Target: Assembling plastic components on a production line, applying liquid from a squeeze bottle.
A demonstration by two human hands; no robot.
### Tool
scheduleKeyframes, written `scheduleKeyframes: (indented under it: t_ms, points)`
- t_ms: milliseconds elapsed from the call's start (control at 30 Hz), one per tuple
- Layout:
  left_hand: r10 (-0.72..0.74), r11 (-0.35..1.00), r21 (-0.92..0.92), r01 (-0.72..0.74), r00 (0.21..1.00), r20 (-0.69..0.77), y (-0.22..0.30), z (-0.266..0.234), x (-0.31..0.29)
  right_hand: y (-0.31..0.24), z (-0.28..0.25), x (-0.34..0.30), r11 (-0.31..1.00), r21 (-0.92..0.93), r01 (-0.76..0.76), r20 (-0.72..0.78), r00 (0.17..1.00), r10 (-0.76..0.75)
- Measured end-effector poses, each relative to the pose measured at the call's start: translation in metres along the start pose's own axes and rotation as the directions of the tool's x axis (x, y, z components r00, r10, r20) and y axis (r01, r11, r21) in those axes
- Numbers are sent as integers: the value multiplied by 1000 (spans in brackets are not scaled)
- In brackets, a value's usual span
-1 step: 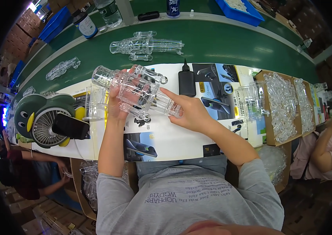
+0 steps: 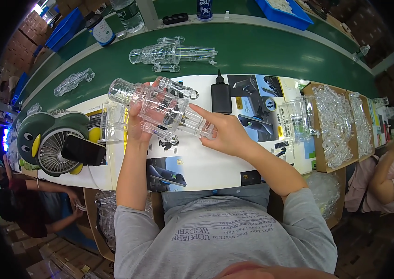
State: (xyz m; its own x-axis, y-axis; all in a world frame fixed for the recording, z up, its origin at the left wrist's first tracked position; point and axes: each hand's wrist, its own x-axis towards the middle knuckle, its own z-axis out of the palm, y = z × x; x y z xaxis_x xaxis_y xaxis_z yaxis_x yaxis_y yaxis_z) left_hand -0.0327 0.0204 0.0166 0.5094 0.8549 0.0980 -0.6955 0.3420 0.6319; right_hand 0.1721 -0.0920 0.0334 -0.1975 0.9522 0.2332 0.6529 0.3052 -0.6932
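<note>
A clear plastic figure-like assembly (image 2: 169,110) is held aslant above the table, with a round open collar at its upper left end, a boxy middle, and arm-like tubes on both sides. My left hand (image 2: 137,122) wraps round its collar end and middle, the fingers showing through the plastic. My right hand (image 2: 227,132) pinches the leg-like tubes at the other end, forefinger reaching toward the middle. Beyond my hands lies a similar clear assembly (image 2: 174,54) on the green table surface. A black dropper bottle (image 2: 221,96) stands just past my right hand.
On the left are a penguin-shaped fan (image 2: 53,144) and a dark phone (image 2: 84,150) leaning on it. A cardboard box (image 2: 320,156) of small clear parts sits at right. More clear pieces (image 2: 301,118) stand beside it. Printed sheets (image 2: 197,174) cover the near table. Co-workers sit on both sides.
</note>
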Motion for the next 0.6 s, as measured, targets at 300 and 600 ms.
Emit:
scheduleKeyframes:
  t_ms: [300, 600]
  points:
    - [27, 998, -60, -28, 999, -28, -4, 3, 0, -2, -1, -4, 994, -99, -42, -9, 999, 41]
    - [5, 995, -95, -6, 1000, -14, -10, -2, 0, 3, -4, -3, 999, -48, -4, -22, 1000, 3]
